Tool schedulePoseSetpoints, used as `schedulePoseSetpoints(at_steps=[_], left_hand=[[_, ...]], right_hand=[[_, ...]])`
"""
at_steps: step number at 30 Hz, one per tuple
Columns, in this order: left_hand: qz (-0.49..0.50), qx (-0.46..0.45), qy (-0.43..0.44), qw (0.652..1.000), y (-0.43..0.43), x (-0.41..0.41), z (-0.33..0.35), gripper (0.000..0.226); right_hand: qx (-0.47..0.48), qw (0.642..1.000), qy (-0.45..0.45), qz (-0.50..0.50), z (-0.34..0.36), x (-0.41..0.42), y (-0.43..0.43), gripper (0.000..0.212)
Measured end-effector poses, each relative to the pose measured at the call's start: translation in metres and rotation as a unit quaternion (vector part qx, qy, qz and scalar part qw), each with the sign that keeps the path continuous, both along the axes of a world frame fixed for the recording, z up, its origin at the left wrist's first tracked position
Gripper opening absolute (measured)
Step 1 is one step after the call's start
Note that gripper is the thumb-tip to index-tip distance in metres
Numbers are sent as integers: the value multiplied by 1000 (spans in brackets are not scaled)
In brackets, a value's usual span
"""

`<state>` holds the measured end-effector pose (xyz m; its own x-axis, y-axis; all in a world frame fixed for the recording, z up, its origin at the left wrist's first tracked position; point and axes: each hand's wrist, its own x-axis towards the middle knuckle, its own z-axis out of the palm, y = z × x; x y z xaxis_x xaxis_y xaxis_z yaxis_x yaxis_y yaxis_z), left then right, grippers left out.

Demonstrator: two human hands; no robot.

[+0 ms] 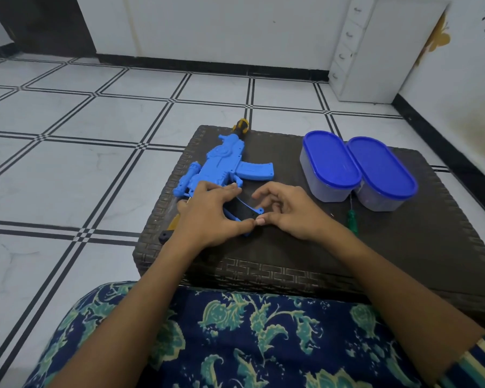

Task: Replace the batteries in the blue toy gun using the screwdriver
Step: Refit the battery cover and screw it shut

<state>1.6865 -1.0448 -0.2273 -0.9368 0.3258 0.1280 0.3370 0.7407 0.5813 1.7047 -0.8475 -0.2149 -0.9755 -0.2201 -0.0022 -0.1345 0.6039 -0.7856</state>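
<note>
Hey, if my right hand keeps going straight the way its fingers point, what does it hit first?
Your right hand points left, so it would likely first meet the rear end of the blue toy gun, lying between your hands, then the left hand. The thumbs look nearly touching.

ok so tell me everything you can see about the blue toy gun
The blue toy gun looks like moulded plastic and lies flat on its side on the dark woven table, muzzle pointing away. A curved magazine juts right, a scope-like tube runs along its left, and a black section shows near the rear. The left hand rests over its rear half; the thumb of the right hand touches its near end.
</note>
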Motion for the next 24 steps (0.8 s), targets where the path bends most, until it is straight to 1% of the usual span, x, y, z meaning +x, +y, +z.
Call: schedulePoseSetpoints(at_steps=[2,5,7,8,10,12,14,16,19,22,24], left_hand=[[-4,13,5,1000,-1,0,-2,94],[-2,43,-8,999,-4,0,-2,84],[8,51,-19,998,-4,0,-1,70],[11,38,-14,999,-4,0,-1,60],[16,-3,1,1000,-3,1,0,44],[27,-17,6,999,0,0,1,37],[37,-9,8,999,2,-2,0,33],[38,4,10,999,5,-4,-2,31],[39,17,19,999,8,-6,-3,29],[50,4,23,998,9,-4,-1,28],[58,-9,27,998,10,-2,1,28]], right_hand=[[21,1000,-4,6,4,2,2,40],[111,994,12,5,17,6,6,33],[143,988,1,-50,27,12,18,22],[162,983,-9,-85,28,15,28,16],[228,961,-26,-153,28,19,51,7],[266,937,-51,-222,25,20,71,8],[259,924,-83,-270,25,22,82,8],[240,918,-99,-299,25,24,90,8],[207,921,-94,-318,23,25,92,9],[171,926,-83,-325,19,25,87,10],[163,927,-74,-331,18,25,83,13]])
